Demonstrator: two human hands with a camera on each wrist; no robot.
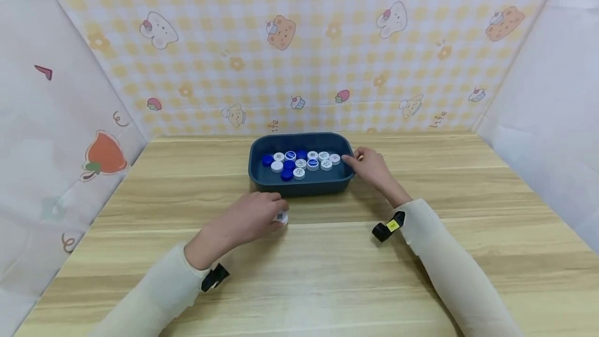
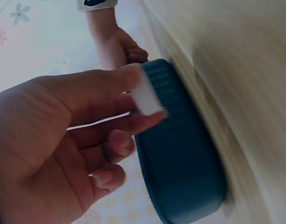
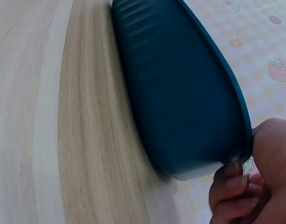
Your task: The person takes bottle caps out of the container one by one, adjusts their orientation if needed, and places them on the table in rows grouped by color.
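Observation:
In the head view my left hand (image 1: 250,217) pinches a white bottle cap (image 1: 281,217) between thumb and fingertips, just in front of a dark teal basin (image 1: 299,188). The left wrist view shows that cap (image 2: 146,95) edge-on, held by the thumb and a finger, with the other fingers loosely curled. My right hand (image 1: 370,166) grips the basin's right rim, thumb over the edge and fingers curled beneath it, as the right wrist view shows. Several blue caps (image 1: 287,175) and white caps (image 1: 277,167) lie spread on the basin's floor.
The basin stands on a wood-grain table (image 1: 327,269), near its back edge. Behind rises a yellow checked cloth backdrop (image 1: 309,66) with cartoon prints. White sheets (image 1: 51,118) hang at both sides. A black strap (image 1: 389,227) sits at the right sleeve cuff.

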